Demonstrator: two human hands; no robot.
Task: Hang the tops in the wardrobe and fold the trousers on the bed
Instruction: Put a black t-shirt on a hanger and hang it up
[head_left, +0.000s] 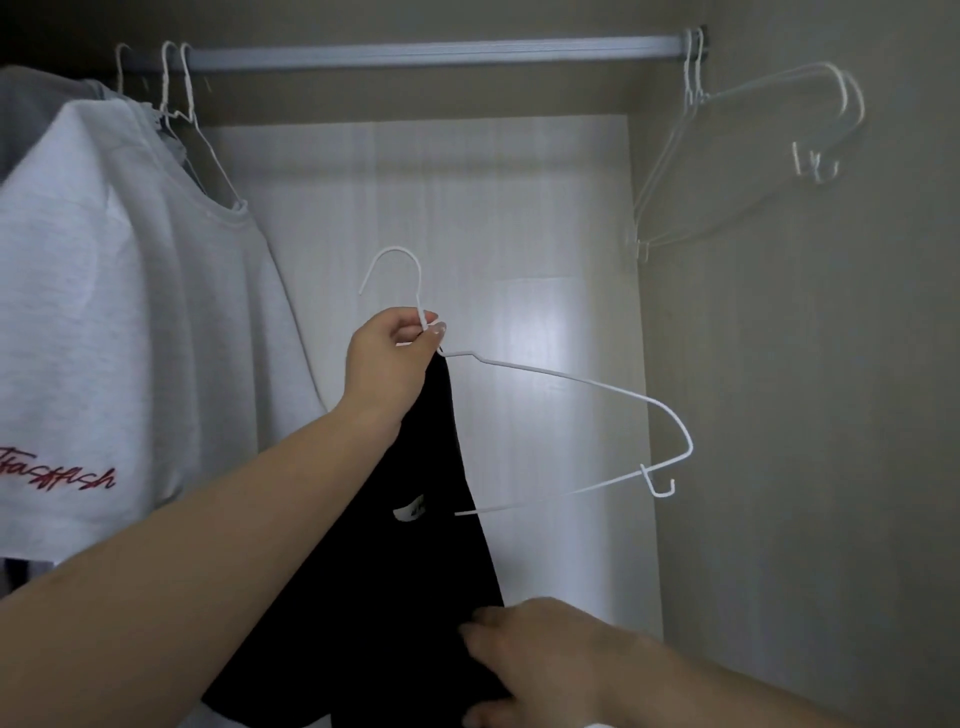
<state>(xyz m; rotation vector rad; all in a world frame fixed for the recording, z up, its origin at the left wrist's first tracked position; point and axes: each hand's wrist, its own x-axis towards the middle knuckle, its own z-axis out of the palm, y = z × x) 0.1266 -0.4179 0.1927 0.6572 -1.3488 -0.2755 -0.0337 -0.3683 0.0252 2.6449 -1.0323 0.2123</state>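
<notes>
white wire hanger (571, 415) pinched by left hand (387, 364), black top (415, 571) half on.

Your left hand (387, 358) and right hand (540, 660) are both bare: no gloves, rings or bracelets show on either. Both of your forearms are uncovered as far as the frame edge, with no sleeve, cuff or watch in sight. The nails on your left hand are short and look unpainted, with a slight shine. Your right hand is partly cut off by the bottom edge and a little blurred
</notes>
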